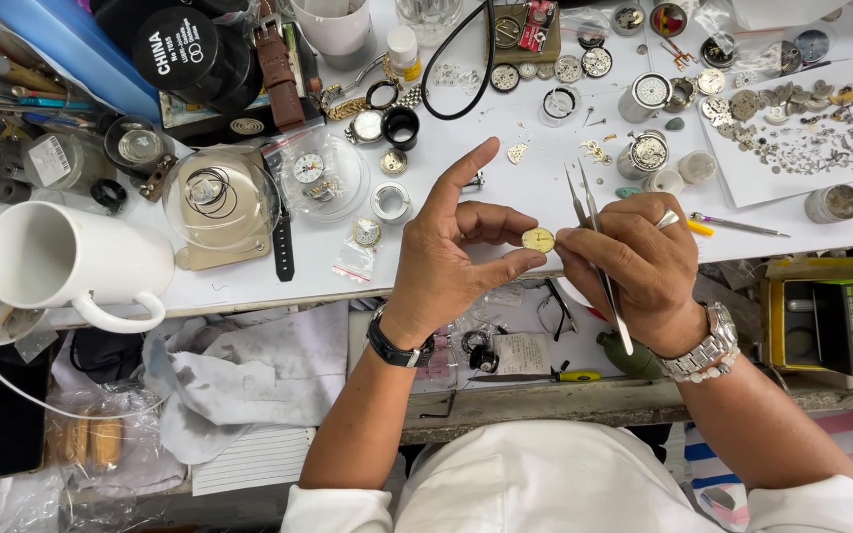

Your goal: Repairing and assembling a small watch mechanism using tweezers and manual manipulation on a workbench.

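Observation:
A small round watch dial (538,239), pale gold, is pinched between the fingertips of both hands above the white worktop (505,168). My left hand (451,247) grips its left edge with thumb and middle finger, index finger raised. My right hand (634,262) touches the dial's right edge and also carries steel tweezers (589,237), whose tips point up and away. A black wristband sits on my left wrist, a metal watch on my right.
A white mug (61,266) lies on its side at left beside a clear dome lid (221,197). Watch movements, cases and a sheet with several tiny gears (802,128) crowd the back. A brown strap (278,64), screwdriver (545,376) and green box (841,316) lie nearby.

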